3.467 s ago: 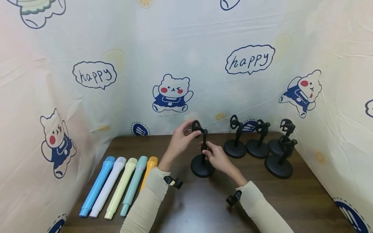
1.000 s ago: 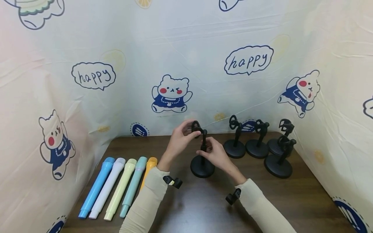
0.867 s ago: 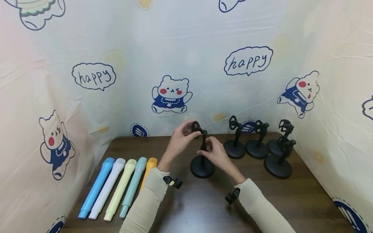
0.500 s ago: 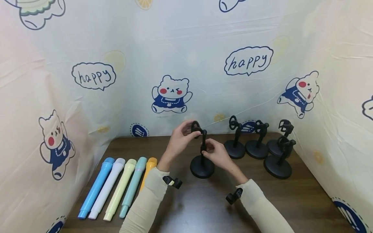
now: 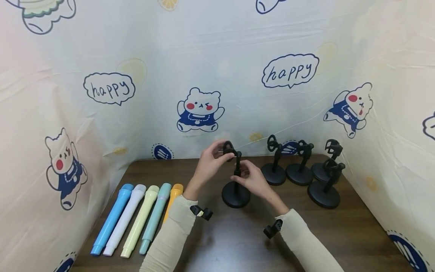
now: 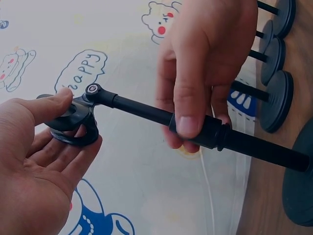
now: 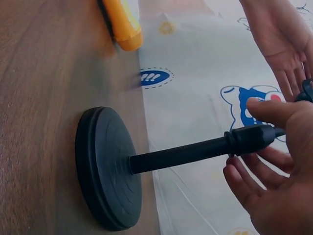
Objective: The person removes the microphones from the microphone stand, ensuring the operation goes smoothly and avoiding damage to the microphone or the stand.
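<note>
A black desktop microphone stand (image 5: 236,194) stands upright on its round base near the middle of the table. My left hand (image 5: 210,162) holds the ring-shaped clip (image 6: 78,125) at its top, thumb above and fingers beneath in the left wrist view. Lower down, my right hand (image 5: 253,179) has thumb and fingers curled round the thick collar (image 7: 249,139) partway up the pole. Below that collar the bare pole (image 7: 181,155) runs down to the base (image 7: 110,169), which rests on the table.
Several similar black stands (image 5: 300,173) are grouped at the back right. On the left lie several microphones side by side, among them a blue one (image 5: 113,219) and an orange one (image 5: 176,190) partly hidden by my left sleeve. A printed cloth (image 5: 238,113) encloses the wooden table (image 5: 238,241).
My right thumb and fingers have shifted back and forth around the collar. My left hand keeps its hold on the clip, and the stand's base stays in place.
</note>
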Demonstrator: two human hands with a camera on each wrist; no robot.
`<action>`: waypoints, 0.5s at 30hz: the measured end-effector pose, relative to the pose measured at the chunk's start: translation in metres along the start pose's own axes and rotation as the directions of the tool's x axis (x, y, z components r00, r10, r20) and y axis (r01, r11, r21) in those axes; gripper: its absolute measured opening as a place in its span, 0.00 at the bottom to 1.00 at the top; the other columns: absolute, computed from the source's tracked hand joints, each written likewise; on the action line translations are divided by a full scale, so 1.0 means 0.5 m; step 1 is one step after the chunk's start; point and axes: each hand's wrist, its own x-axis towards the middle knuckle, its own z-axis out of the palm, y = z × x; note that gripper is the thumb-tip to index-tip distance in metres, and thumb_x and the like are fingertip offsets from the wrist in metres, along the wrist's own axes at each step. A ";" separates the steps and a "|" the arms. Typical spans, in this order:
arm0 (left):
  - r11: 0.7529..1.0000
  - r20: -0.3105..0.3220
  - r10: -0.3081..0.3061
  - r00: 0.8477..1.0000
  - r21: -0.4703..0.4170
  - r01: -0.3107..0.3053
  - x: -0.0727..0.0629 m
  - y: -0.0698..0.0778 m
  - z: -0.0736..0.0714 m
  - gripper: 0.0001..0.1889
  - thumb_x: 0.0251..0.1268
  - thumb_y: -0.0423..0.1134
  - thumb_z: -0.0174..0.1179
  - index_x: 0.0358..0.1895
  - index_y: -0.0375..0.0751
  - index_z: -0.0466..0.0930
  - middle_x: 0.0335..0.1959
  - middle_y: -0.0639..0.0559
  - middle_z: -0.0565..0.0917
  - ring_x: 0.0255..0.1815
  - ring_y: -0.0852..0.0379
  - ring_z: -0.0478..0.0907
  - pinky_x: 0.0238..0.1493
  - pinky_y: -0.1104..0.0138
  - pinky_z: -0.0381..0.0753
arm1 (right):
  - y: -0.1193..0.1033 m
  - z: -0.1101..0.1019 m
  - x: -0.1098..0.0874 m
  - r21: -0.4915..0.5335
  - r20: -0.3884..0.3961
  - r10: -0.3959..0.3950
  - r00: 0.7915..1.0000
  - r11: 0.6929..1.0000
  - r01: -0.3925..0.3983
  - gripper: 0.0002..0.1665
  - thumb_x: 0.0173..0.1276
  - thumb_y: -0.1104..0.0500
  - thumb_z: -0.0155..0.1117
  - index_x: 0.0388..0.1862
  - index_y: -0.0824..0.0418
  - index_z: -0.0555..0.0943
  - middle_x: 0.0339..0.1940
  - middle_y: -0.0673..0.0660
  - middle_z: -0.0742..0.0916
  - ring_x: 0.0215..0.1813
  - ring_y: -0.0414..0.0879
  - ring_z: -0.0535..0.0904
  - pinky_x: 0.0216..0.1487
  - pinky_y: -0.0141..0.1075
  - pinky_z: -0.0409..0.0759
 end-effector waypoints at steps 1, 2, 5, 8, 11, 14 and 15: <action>1.000 -0.001 0.001 1.000 0.000 -0.001 0.000 0.000 0.000 0.25 0.72 0.39 0.71 0.69 0.47 0.79 0.59 0.45 0.87 0.62 0.48 0.85 0.66 0.56 0.86 | -0.001 0.002 0.000 -0.014 -0.011 0.013 1.000 1.000 -0.013 0.26 0.68 0.55 0.80 0.61 0.56 0.80 0.51 0.55 0.88 0.51 0.48 0.86 0.55 0.46 0.87; 1.000 -0.003 0.004 1.000 0.002 -0.004 0.000 0.000 0.000 0.24 0.72 0.39 0.71 0.69 0.47 0.79 0.59 0.45 0.87 0.62 0.48 0.85 0.66 0.56 0.85 | -0.003 0.003 0.002 -0.029 -0.023 0.029 0.999 0.999 -0.029 0.26 0.67 0.53 0.81 0.60 0.55 0.80 0.50 0.54 0.88 0.49 0.47 0.85 0.53 0.44 0.87; 1.000 -0.006 0.007 1.000 0.003 -0.007 -0.001 0.000 0.000 0.24 0.72 0.39 0.71 0.69 0.48 0.79 0.59 0.45 0.87 0.62 0.49 0.85 0.66 0.57 0.85 | -0.008 0.008 0.004 -0.057 -0.055 0.062 0.997 0.996 -0.065 0.26 0.64 0.52 0.83 0.56 0.56 0.80 0.46 0.53 0.87 0.43 0.45 0.83 0.46 0.39 0.84; 1.000 -0.006 0.007 1.000 0.008 -0.007 -0.001 0.000 0.000 0.24 0.72 0.39 0.71 0.69 0.48 0.79 0.59 0.45 0.87 0.62 0.48 0.86 0.66 0.57 0.86 | -0.010 0.012 0.003 -0.050 -0.080 0.089 0.993 0.994 -0.093 0.25 0.63 0.54 0.84 0.52 0.57 0.79 0.43 0.54 0.87 0.41 0.44 0.83 0.43 0.37 0.83; 1.000 -0.007 0.001 1.000 0.009 -0.001 -0.002 0.000 -0.001 0.25 0.72 0.39 0.71 0.69 0.46 0.79 0.59 0.45 0.87 0.62 0.48 0.86 0.66 0.56 0.86 | -0.007 0.014 0.002 -0.034 -0.086 0.084 0.993 0.996 -0.087 0.23 0.64 0.57 0.83 0.51 0.58 0.79 0.43 0.55 0.87 0.42 0.45 0.84 0.47 0.40 0.86; 1.000 -0.005 -0.004 1.000 0.012 0.004 -0.001 0.001 -0.001 0.26 0.72 0.39 0.72 0.70 0.43 0.78 0.59 0.44 0.87 0.62 0.48 0.85 0.67 0.56 0.85 | -0.004 0.012 0.000 0.001 -0.062 0.048 0.997 0.999 -0.048 0.19 0.68 0.63 0.78 0.54 0.60 0.80 0.46 0.57 0.89 0.46 0.48 0.87 0.55 0.47 0.87; 1.000 -0.005 -0.005 1.000 0.012 0.005 -0.001 0.001 -0.001 0.26 0.72 0.39 0.72 0.70 0.42 0.78 0.59 0.44 0.87 0.62 0.48 0.85 0.67 0.55 0.85 | -0.003 0.011 -0.001 0.017 -0.049 0.035 0.998 0.999 -0.034 0.18 0.69 0.65 0.76 0.55 0.61 0.81 0.47 0.58 0.89 0.48 0.50 0.87 0.58 0.49 0.87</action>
